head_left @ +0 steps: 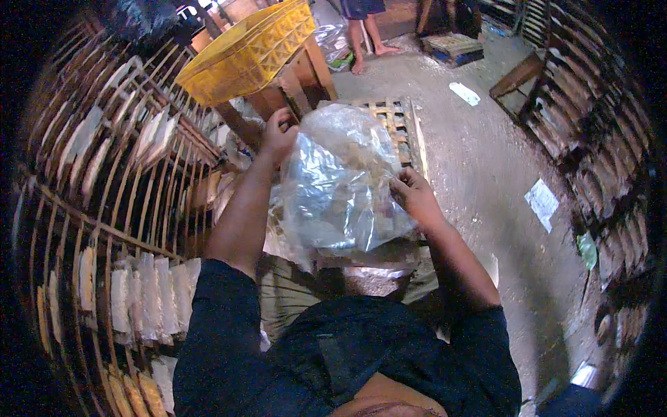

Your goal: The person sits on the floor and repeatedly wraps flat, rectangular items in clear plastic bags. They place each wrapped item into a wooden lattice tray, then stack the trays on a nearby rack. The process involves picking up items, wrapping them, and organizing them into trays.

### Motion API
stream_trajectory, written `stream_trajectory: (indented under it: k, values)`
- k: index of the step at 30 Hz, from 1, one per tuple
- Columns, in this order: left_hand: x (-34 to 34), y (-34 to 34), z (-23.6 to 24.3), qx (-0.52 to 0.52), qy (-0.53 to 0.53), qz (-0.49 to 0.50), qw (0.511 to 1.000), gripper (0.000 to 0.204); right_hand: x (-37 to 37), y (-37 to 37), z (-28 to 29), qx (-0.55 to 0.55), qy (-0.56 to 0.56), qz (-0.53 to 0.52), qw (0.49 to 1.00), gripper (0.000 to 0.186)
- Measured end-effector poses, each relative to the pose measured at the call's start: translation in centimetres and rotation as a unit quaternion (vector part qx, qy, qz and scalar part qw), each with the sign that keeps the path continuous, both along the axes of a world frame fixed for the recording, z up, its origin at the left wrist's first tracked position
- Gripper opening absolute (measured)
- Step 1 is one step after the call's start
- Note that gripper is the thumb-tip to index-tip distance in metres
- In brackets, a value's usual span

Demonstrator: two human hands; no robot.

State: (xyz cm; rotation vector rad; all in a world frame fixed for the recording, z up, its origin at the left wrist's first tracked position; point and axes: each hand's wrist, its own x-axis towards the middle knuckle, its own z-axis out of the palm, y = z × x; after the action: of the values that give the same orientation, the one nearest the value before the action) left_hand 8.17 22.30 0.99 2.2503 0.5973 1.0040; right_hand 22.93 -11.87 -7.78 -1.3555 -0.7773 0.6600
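A large clear plastic bag is spread out in front of me, shiny and wrinkled, with something brownish showing through its upper part. At the bag's upper left edge is my left hand, its fingers curled and closed against the film. My right hand pinches the bag's right edge between thumb and fingers. Beneath the bag lies a slatted wooden crate or stand, mostly covered. What exactly lies inside or under the plastic cannot be made out.
A yellow plastic crate rests on a wooden support at the far left. Slatted racks holding pale, wrapped pieces line the left; more slats stand right. White scraps lie on the floor. Another person's bare legs show at the back.
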Motion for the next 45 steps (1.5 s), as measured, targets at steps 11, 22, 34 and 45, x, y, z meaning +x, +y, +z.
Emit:
stream_trajectory:
  k: [11,22,34,45]
  values:
    - [-8.9,-20.1,-6.2,0.203,0.225,-0.112,0.947,0.102,2.9,-4.0,-1.1,-0.091,0.036,-0.013,0.995,0.049]
    - [-6.5,-24.4,-8.4,0.239,0.112,-0.063,0.962,0.066,-3.4,-4.2,5.4,0.066,0.21,0.042,0.975,0.053]
    - [1.4,-7.7,9.3,0.364,-0.133,0.011,0.922,0.014,7.9,5.1,14.3,0.088,-0.176,-0.244,0.95,0.038]
    - [-9.9,-16.0,-5.8,0.327,0.196,-0.148,0.912,0.025,6.1,-1.9,-2.8,-0.155,-0.26,0.002,0.953,0.049]
